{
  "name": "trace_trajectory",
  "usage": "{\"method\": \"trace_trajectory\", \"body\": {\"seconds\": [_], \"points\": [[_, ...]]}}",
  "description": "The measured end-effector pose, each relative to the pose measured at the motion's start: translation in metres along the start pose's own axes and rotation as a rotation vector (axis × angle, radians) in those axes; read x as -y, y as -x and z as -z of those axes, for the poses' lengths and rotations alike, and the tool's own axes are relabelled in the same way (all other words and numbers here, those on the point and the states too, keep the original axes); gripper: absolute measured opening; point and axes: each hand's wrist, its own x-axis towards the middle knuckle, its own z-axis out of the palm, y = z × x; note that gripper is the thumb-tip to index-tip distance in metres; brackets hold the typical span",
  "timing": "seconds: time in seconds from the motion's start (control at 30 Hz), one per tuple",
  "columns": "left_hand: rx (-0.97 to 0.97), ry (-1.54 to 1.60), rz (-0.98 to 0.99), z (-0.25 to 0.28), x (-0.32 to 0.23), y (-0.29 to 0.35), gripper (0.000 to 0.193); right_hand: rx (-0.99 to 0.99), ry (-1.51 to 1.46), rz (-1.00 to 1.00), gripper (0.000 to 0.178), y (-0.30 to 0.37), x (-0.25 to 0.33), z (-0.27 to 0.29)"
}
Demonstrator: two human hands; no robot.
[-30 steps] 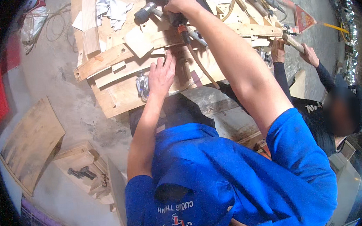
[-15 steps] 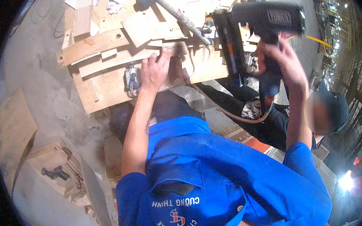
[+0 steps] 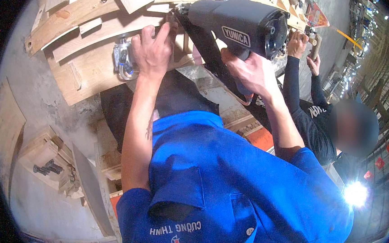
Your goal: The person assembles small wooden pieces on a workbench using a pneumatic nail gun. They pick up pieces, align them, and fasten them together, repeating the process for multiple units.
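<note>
My right hand (image 3: 250, 71) is wrapped round the grip of a black nail gun (image 3: 223, 22). The gun's nose points left and comes down at the wood, close to my left fingertips. My left hand (image 3: 153, 52) bends its fingers over a wooden piece (image 3: 179, 46) at the edge of the curved wooden strip (image 3: 94, 42); the thumb is hidden. Just left of that hand, a metal clamp (image 3: 122, 59) with a blue part is fixed on the board (image 3: 65, 78).
Wooden blocks (image 3: 90, 26) and a thicker curved piece (image 3: 74, 12) lie on the bench. On the right, a co-worker in black (image 3: 307, 127) has both hands at a wooden stick (image 3: 317, 45). Wood offcuts (image 3: 48, 154) sit low on the left.
My right hand has brought the nail gun left and down, its nose now beside my left hand. My left hand stays at the wood. The co-worker's hands have come into view.
</note>
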Motion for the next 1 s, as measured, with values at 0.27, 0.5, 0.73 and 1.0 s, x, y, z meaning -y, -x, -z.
{"method": "trace_trajectory", "body": {"seconds": [0.27,0.5,0.73,1.0], "points": [[0.016,0.027,0.072,-0.004,-0.001,0.001,0.035,-0.028,-0.024,0.06,0.038,-0.007,0.001,-0.004],[0.022,0.075,0.09,-0.004,0.0,0.003,0.034,0.011,0.028,-0.067,0.036,-0.006,0.006,-0.001],[0.001,0.141,0.136,-0.013,0.002,0.008,0.044,-0.009,0.171,0.346,0.026,-0.013,0.01,-0.001],[0.023,0.097,0.165,0.0,-0.01,-0.002,0.02,-0.012,-0.091,0.093,0.032,0.011,0.018,0.004]]}}
